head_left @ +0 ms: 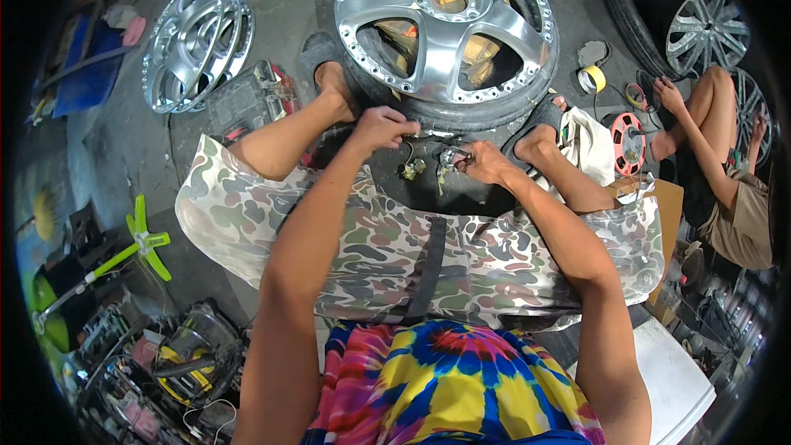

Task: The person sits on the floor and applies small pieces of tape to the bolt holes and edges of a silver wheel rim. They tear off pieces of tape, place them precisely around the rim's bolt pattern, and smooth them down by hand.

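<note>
A large polished silver alloy wheel face (441,41) lies flat in front of me, resting on a black tire (449,115). Just below its near left edge, my left hand (381,128) is closed in a pinch, and what its fingertips hold is too small to make out. To the right, my right hand (488,163) is closed round a small dark and shiny item that I cannot identify. Between and below my hands, a small clump of yellowish bits (414,169) lies on a dark surface. A camouflage cloth (371,255) covers my lap.
Other silver wheel faces (198,45) stand at the far left beside a toolbox (251,103). Yellow tape (591,79) and a red reel (628,144) lie to the right. Another person (725,156) sits there near a silver-spoked wheel (709,29). A green tripod (144,239) stands left.
</note>
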A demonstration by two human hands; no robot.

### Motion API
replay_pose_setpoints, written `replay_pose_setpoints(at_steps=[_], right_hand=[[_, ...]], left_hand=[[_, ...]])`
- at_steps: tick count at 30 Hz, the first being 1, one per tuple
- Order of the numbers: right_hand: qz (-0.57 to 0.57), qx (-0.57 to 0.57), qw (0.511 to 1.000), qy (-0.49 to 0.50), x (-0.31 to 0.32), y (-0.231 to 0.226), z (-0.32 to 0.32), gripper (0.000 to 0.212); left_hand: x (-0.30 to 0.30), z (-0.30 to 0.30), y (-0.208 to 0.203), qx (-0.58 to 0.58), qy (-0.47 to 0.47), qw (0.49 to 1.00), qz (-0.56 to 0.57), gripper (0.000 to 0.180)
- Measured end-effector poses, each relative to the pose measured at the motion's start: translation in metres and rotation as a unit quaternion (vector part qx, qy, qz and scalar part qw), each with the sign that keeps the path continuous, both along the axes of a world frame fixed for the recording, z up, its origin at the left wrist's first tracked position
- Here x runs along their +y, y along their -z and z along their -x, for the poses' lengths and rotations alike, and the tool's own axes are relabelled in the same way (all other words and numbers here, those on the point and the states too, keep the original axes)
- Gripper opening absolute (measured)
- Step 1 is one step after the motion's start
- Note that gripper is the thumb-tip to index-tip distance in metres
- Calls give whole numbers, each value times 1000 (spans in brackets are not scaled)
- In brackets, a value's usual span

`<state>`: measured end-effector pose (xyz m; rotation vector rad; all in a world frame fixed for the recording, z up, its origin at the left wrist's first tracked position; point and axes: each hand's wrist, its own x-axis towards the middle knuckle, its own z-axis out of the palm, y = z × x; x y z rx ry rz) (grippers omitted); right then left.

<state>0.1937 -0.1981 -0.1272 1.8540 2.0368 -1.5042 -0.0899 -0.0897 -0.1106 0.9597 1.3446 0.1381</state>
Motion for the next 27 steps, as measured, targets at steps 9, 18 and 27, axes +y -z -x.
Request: replay_pose_setpoints(at_steps=[9, 18, 27], right_hand=[[-53, -66, 996, 4, -6, -11, 12, 21], [-87, -54, 986, 128, 8, -25, 9, 29], [-89, -44, 974, 203, 5, -46, -50, 42]], left_hand=[[23, 11, 1, -49, -75, 990, -106, 30], [72, 112, -35, 439, -134, 816, -352, 22], [183, 157, -105, 370, -257, 733, -509, 34]])
